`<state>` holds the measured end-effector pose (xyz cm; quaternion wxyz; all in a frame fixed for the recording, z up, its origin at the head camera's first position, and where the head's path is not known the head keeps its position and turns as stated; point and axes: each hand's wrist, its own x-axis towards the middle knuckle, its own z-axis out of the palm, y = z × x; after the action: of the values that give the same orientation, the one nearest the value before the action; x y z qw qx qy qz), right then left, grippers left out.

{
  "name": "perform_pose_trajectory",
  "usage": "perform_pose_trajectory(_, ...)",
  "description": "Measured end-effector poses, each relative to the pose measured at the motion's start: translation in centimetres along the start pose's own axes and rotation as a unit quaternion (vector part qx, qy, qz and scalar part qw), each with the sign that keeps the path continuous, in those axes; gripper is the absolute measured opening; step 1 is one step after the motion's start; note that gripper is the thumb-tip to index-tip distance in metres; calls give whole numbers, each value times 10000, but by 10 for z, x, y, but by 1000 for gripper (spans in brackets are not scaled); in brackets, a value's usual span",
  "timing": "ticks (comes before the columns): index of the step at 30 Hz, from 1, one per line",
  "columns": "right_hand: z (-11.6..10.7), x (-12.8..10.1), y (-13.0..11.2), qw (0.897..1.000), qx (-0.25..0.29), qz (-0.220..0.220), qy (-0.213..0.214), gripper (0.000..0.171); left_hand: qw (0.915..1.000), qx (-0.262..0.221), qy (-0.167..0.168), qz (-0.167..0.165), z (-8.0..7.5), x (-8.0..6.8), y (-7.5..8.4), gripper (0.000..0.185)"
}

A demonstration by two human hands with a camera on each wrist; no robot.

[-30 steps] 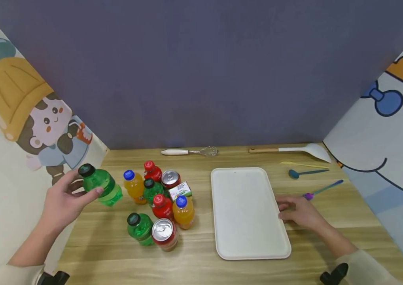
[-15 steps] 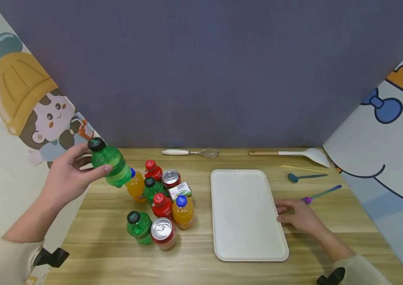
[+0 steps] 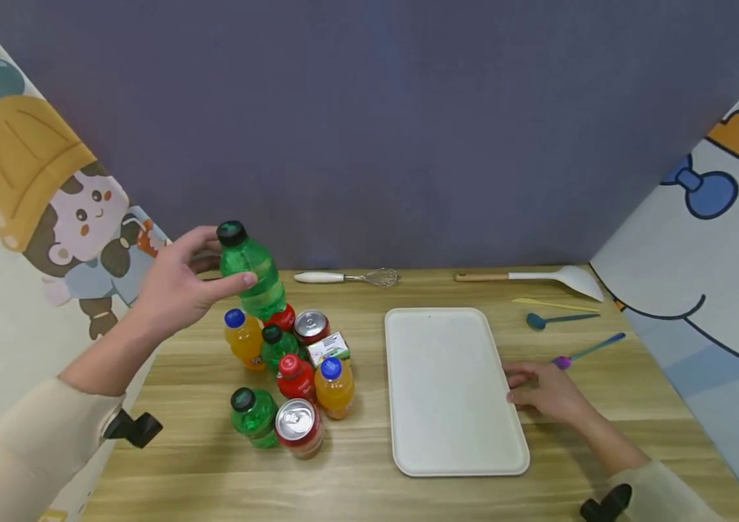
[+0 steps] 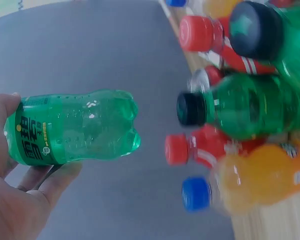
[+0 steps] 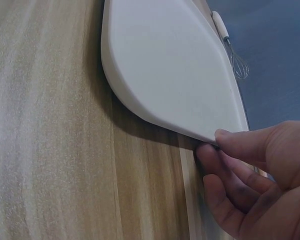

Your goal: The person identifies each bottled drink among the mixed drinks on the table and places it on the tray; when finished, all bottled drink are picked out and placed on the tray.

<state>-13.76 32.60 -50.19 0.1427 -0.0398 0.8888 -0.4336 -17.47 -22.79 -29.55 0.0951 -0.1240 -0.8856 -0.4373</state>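
My left hand (image 3: 196, 284) grips a green soda bottle (image 3: 250, 272) by its upper body and holds it in the air, tilted, above the back of a cluster of drinks. In the left wrist view the green soda bottle (image 4: 75, 132) lies sideways in my left hand (image 4: 15, 200), with the standing bottles just beyond its base. A white tray (image 3: 454, 391) lies flat on the wooden table. My right hand (image 3: 542, 388) sits at its right edge; in the right wrist view my right hand (image 5: 250, 175) pinches the white tray (image 5: 170, 65) rim, thumb on top and fingers curled under.
The cluster holds orange bottles (image 3: 244, 337), red bottles (image 3: 295, 377), green bottles (image 3: 253, 417), two cans (image 3: 299, 428) and a small carton (image 3: 328, 349). A whisk (image 3: 349, 277) and a white spatula (image 3: 532, 277) lie by the back wall. Spoons (image 3: 558, 317) lie right of the tray.
My left hand has lifted the green bottle up and to the right, from the table's left edge to above the cluster. My right hand stays at the tray's edge.
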Motion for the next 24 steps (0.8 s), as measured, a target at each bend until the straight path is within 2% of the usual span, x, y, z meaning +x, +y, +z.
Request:
perform_pose_trajectory(4, 0, 1, 2, 9999, 112, -80, 11, 58, 9990, -293, -324, 127, 17, 13, 5, 52)
perform_pose_trajectory(10, -1, 2, 3, 9999, 87, -88, 33, 57, 9964, -409, -743, 34, 46, 36, 13, 56)
perform_pose_trajectory(16, 0, 2, 4, 9999, -67, -70, 66, 56, 9938, -503, -994, -35, 78, 56, 16, 60)
perform_pose_trajectory(24, 2, 3, 6, 9998, -82, -107, 167, 54, 9904, -441, -1294, -208, 121, 76, 15, 68)
